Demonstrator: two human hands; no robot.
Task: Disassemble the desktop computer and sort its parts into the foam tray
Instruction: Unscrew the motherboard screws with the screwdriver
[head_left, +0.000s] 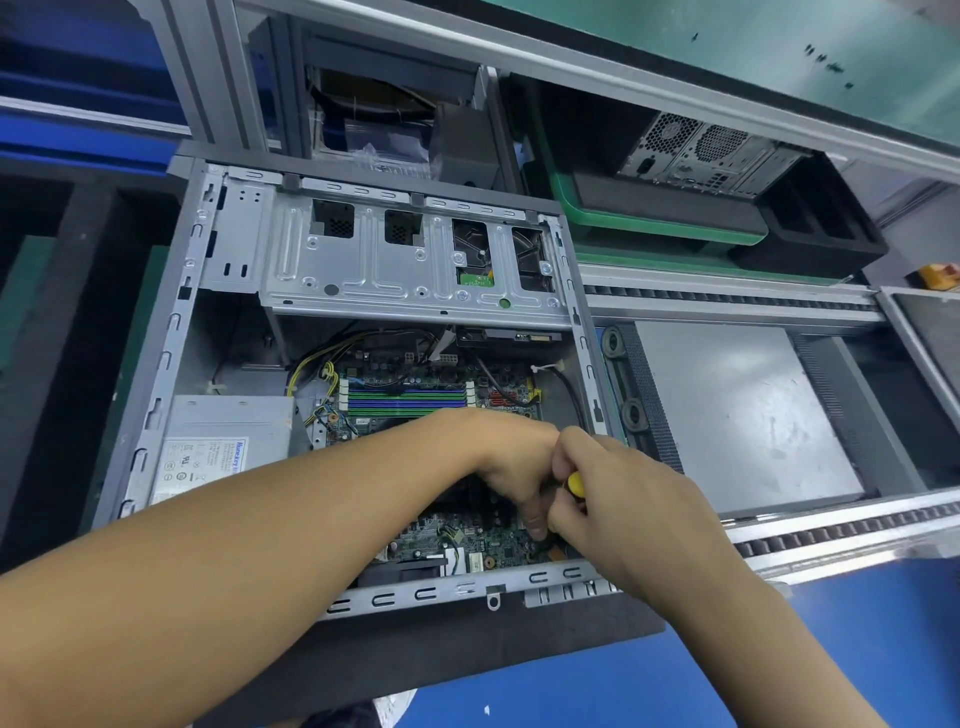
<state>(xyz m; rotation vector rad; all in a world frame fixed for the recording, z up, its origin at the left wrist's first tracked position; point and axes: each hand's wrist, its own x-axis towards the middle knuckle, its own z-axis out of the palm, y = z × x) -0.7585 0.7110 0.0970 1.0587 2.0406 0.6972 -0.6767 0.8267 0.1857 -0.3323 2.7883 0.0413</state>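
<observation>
They seem to be undoing a screw on the board (467, 540): right hand (623, 499) wraps the screwdriver (575, 483), left hand (514, 462) pinches its tip; next needs steady turns

body: two bare forearms (311, 509) | left hand (517, 467) bare | right hand (623, 501) bare

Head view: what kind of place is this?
Probably a PC teardown line in a factory or recycling shop: an opened desktop case, roller conveyor rails beside it, and a second tower on black foam in a green crate behind.
</observation>
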